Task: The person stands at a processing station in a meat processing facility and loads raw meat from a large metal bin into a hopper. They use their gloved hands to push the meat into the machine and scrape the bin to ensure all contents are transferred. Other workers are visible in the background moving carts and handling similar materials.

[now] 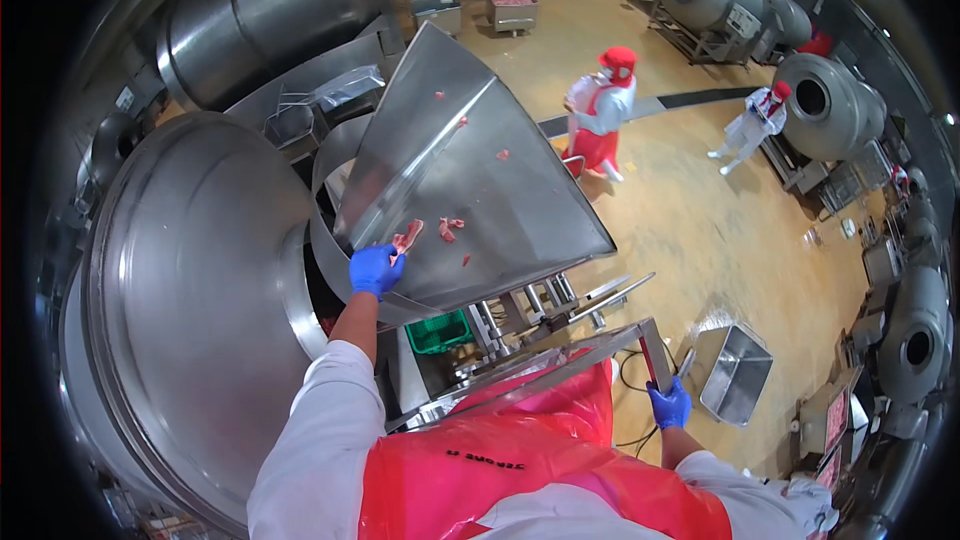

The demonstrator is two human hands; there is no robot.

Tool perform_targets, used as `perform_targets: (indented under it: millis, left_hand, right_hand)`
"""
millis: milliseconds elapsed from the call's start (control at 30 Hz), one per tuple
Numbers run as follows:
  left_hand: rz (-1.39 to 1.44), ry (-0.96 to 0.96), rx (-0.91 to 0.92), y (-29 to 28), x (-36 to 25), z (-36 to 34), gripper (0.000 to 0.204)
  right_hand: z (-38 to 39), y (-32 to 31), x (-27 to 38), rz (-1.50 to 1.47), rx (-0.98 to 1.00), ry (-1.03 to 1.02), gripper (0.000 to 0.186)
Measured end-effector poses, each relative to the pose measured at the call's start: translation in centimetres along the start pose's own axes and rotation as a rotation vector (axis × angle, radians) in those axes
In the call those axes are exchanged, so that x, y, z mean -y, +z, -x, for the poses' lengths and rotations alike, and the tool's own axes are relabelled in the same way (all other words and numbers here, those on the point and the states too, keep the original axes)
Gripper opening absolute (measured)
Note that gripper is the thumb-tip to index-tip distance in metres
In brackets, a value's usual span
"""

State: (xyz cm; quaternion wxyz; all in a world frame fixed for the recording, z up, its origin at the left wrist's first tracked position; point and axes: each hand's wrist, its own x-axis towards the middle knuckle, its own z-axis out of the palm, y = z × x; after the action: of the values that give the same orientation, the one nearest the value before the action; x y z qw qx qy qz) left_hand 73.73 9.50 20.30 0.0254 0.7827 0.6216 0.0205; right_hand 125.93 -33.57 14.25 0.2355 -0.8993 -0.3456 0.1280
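My left hand (pixel 375 270), in a blue glove, is closed on a strip of raw meat (pixel 408 235) at the lower left of a wide steel chute (pixel 530 220). A smaller raw meat piece (pixel 450 229) lies just right of it, and several scraps are scattered up the sloping metal. The chute's narrow end meets the mouth of a big steel tumbler drum (pixel 200 240). Lower right, my right hand (pixel 671 404), also blue-gloved, wraps round the end of a metal guard rail (pixel 655 355) that runs in front of my red apron.
Under the chute sits a green crate (pixel 438 332) beside metal rods. A steel bin (pixel 735 375) stands on the floor at right. One person in a red apron (pixel 605 115) and another in white (pixel 754 125) are beyond. More drums (pixel 825 105) line the right side.
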Motion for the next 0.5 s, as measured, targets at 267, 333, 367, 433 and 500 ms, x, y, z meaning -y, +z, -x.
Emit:
perform_targets:
  millis: [267, 333, 367, 433, 500]
  left_hand:
    - [-0.007, 0.009, -0.040, 0.68, 0.51, 0.25, 0.034]
    - [-0.002, 0.011, -0.023, 0.61, 0.35, 0.21, 0.034]
    - [0.000, 0.013, -0.020, 0.42, 0.31, 0.00, 0.034]
    - [0.017, 0.010, -0.022, 0.51, 0.30, 0.06, 0.034]
    - [0.022, 0.006, -0.024, 0.63, 0.60, 0.13, 0.033]
  right_hand:
    - [-0.58, -0.60, 0.95, 0.046, 0.048, 0.038, 0.046]
    - [-0.43, -0.65, 0.72, 0.044, 0.042, 0.029, 0.046]
    - [-0.42, -0.47, 0.62, 0.038, 0.035, 0.022, 0.046]
    - [-0.52, -0.43, 0.46, 0.038, 0.034, 0.022, 0.046]
    - [-0.63, -0.34, 0.46, 0.047, 0.049, 0.037, 0.046]
